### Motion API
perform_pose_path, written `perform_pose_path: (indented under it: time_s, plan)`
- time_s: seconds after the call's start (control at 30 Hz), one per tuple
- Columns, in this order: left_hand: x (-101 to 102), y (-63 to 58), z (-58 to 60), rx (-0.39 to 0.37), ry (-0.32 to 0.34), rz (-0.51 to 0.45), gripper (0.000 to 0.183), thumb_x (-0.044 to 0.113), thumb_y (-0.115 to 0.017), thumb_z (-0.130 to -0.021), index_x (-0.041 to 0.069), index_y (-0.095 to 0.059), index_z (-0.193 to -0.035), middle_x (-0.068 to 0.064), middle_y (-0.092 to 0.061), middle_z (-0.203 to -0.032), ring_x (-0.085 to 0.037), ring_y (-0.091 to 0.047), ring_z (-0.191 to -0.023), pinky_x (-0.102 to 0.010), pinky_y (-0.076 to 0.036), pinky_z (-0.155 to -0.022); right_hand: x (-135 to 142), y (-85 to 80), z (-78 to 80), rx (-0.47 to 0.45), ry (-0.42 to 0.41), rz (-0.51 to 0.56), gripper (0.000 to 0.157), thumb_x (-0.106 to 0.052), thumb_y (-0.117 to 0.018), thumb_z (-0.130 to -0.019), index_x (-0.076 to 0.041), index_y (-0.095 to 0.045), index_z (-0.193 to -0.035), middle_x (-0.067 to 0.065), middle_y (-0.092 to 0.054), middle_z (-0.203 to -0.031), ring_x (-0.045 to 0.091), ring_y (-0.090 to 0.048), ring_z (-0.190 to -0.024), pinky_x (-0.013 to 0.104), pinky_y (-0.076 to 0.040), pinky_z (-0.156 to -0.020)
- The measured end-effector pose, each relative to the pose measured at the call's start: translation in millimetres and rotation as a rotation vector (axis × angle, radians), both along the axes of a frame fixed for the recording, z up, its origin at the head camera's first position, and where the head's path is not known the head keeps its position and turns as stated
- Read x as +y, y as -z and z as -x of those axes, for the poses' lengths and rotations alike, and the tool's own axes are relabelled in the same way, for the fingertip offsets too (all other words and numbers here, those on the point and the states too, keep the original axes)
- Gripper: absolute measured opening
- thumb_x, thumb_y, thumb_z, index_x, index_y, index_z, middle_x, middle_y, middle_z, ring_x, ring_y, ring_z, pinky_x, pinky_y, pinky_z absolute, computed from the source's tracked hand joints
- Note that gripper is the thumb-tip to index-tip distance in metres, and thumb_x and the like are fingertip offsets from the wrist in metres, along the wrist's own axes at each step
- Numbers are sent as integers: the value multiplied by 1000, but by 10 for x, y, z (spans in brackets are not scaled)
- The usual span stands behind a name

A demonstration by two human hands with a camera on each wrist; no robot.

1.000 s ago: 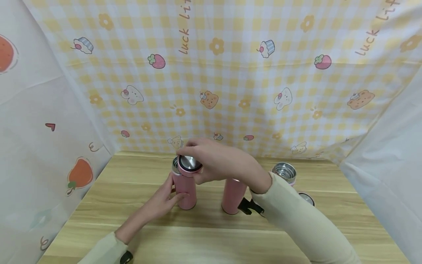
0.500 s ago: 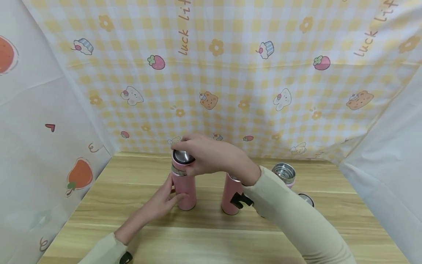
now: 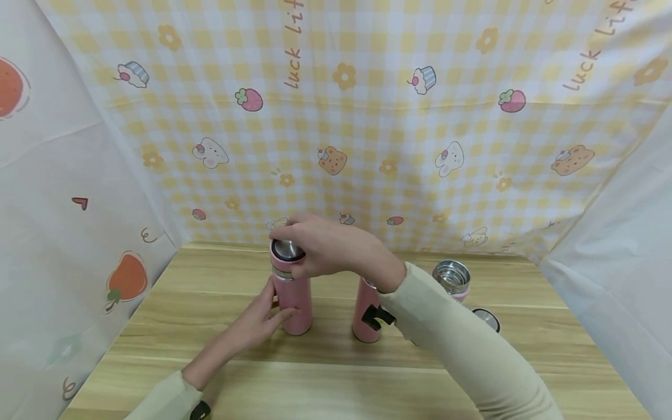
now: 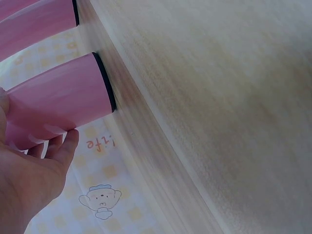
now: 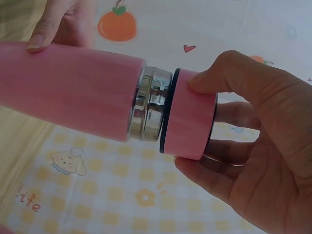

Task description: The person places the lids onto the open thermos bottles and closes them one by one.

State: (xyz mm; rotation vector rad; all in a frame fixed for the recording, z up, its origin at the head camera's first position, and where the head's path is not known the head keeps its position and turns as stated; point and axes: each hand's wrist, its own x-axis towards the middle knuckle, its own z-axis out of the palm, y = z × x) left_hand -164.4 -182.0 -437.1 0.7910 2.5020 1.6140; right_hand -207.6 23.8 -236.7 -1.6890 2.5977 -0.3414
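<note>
A pink thermos bottle (image 3: 297, 306) stands upright on the table, its lower body gripped by my left hand (image 3: 257, 321). In the left wrist view the fingers (image 4: 68, 146) curl behind the bottle body (image 4: 63, 92). My right hand (image 3: 336, 248) holds a pink lid (image 3: 280, 261) with a silver top and black rim over the bottle's mouth. The right wrist view shows thumb and fingers around the lid (image 5: 191, 117), which sits at the end of the steel neck (image 5: 148, 105). Much of the neck is exposed between lid and pink body.
A second pink bottle (image 3: 364, 321) stands to the right, its top partly hidden by the right arm. Further right is a third bottle (image 3: 452, 277) with an uncovered steel mouth. Near it a silver-topped lid (image 3: 487, 318) shows past the sleeve. A checked cloth (image 3: 388, 134) hangs behind the table.
My right hand has brought the lid left from beside the mouth to directly over the neck, then shifted slightly further left. The left hand keeps its grip on the bottle in place.
</note>
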Motion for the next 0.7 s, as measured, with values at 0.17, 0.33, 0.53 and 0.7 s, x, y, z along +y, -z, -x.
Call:
perform_pose_path:
  time_s: [0.17,0.33,0.53,0.7]
  plan:
    - [-13,13,-10,7,-2,6,77,21,-63,-103,19,-11,-160,-9,-32,-157,-32,-39,-141,-49,-46,-105,-38,40,18,-41,7,-29,41,-17,-76,-90,-9,-62,-128,5,-59,-111,15,-57,-96,23,-50,-75]
    - [-14,1,-11,2,-5,9,72,20,-63,-103,18,-16,-158,-11,-34,-156,-33,-41,-139,-51,-46,-104,-44,70,22,-46,36,-50,32,-22,-77,-90,-14,-62,-118,1,-57,-106,13,-56,-94,22,-50,-71]
    - [-10,-13,-4,-8,-5,17,70,18,-63,-103,16,-18,-157,-12,-36,-154,-35,-43,-138,-50,-48,-103,-41,76,22,-45,61,-67,37,-17,-76,-88,-13,-64,-123,1,-58,-107,12,-56,-92,22,-50,-71]
    - [-10,-6,-2,6,-10,25,72,16,-63,-103,16,-16,-158,-12,-35,-156,-33,-41,-139,-48,-48,-104,-51,82,20,-48,60,-72,40,-17,-77,-88,-11,-64,-126,2,-59,-109,12,-56,-95,21,-50,-73]
